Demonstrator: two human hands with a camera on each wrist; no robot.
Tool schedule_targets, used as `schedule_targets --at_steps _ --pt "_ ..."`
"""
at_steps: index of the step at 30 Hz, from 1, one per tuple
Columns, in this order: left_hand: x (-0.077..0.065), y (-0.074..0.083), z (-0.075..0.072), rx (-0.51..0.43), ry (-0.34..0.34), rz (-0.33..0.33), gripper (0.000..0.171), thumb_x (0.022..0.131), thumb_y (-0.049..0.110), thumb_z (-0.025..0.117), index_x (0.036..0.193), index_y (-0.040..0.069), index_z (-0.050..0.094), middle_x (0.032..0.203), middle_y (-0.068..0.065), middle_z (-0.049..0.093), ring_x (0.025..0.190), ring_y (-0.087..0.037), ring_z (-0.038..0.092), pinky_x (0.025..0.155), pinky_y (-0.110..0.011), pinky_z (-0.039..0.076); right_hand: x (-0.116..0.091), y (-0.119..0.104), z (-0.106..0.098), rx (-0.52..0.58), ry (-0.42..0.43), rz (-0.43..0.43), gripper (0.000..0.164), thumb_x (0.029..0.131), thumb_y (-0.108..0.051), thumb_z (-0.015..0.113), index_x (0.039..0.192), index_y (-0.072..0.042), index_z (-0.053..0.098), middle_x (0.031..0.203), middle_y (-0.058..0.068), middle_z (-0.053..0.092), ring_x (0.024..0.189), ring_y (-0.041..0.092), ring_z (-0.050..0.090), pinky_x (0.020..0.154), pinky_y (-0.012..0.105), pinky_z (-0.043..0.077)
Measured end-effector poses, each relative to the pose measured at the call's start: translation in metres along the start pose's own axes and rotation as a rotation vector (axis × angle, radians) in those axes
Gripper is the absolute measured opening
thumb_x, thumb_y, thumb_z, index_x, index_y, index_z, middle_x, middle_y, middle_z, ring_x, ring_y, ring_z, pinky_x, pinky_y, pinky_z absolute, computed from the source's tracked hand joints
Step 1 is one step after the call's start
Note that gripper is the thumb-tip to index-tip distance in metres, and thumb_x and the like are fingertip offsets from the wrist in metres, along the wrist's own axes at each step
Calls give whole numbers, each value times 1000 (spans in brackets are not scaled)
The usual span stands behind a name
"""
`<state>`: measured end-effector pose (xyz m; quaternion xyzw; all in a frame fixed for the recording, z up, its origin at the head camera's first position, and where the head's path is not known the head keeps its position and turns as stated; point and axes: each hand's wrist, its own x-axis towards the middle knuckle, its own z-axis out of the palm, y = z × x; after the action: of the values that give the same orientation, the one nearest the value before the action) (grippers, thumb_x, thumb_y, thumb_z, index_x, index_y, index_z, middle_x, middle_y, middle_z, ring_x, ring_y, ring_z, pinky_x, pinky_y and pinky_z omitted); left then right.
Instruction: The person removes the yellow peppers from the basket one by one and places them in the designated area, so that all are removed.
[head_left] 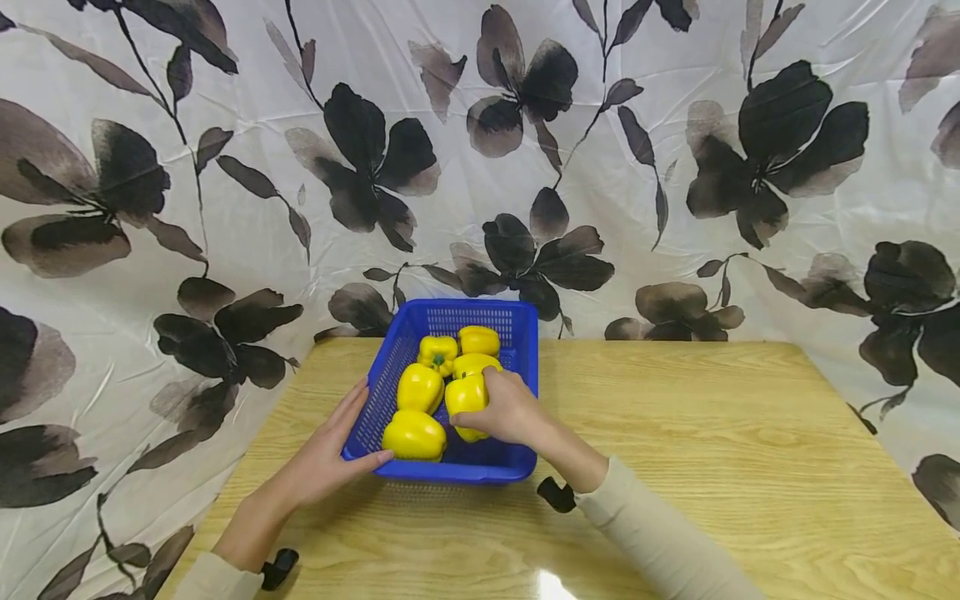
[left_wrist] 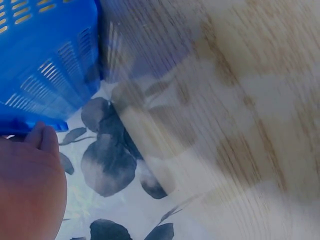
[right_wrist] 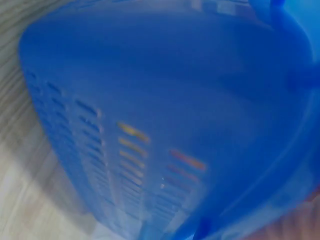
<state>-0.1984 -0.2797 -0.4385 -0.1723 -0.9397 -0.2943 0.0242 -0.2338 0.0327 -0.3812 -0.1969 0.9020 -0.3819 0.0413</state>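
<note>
A blue plastic basket with slotted sides holds several yellow bell peppers. My right hand reaches in over its right side and grips one yellow bell pepper, thumb in front and fingers behind. Just beyond that one lies another bell pepper, partly covered by the hand. Along the left side sit a front bell pepper and a middle bell pepper. My left hand holds the basket's front left corner, thumb over the rim and fingers along the outside. The right wrist view shows mostly the basket's wall.
The basket stands on a light wood-grain table, towards its back left. Behind the table hangs a white cloth with dark flowers, which also runs down its left side. Dark wrist mounts show below the forearms.
</note>
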Motion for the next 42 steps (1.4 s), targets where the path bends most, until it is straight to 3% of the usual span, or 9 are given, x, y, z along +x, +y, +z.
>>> schedule_targets --at_steps 9,17,21,32,35,42 --pt "-1 -1 2 -3 1 -8 106 90 56 72 166 12 11 172 -6 5 154 -44 16 114 -72 23 2 18 -7 126 19 -31 76 80 -41 84 135 4 54 107 10 68 87 19 66 69 30 57" --pt "-1 -1 1 -3 9 -10 107 90 56 72 166 11 11 173 -5 5 154 -43 15 115 -72 22 1 30 -12 298 -7 -26 87 82 -44 84 149 -3 46 131 13 62 111 30 65 81 35 60" --pt "-1 -1 1 1 7 -10 106 90 56 72 166 12 11 172 -6 5 154 -43 15 115 -72 22 -1 37 -12 369 -9 -46 85 83 -41 84 151 -7 45 138 12 58 117 31 64 83 37 60" --pt "-2 1 -1 -3 18 -3 106 90 57 71 166 11 12 173 -4 5 154 -43 17 115 -72 23 -4 48 -16 637 -7 -135 67 88 -19 83 144 -8 49 136 13 55 118 32 62 87 39 60" --pt "-1 2 -1 -12 13 3 106 90 56 72 165 11 12 173 -4 5 154 -43 17 115 -71 23 -4 53 -20 660 -7 -131 67 88 -19 82 146 -9 49 139 12 53 121 33 61 90 40 59" --pt "-3 2 -1 -23 19 9 106 90 55 72 165 11 13 172 -4 6 154 -42 17 115 -71 24 -11 59 -39 594 10 -113 72 89 -24 81 150 -9 45 143 12 52 126 36 59 93 40 58"
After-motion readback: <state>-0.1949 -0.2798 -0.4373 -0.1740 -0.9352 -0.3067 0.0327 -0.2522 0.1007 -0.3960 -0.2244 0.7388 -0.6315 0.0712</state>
